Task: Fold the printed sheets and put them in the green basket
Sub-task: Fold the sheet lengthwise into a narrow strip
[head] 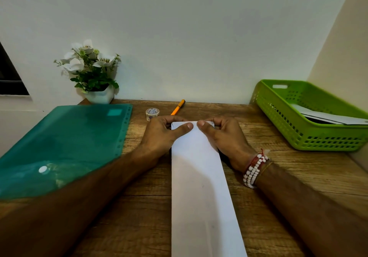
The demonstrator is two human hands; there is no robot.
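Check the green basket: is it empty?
No, the green basket holds white paper lying flat inside it.

A wooden surface (139, 217) stands against a plain white wall (189, 37). On its left side lies a teal plastic folder (65, 147) with punched holes along its right edge. Behind the folder, at the wall, stands a white pot (99, 96) of white flowers (87, 63). Near the middle rear, a small roll of tape (152, 113) stands just beside an orange pen (177, 107).
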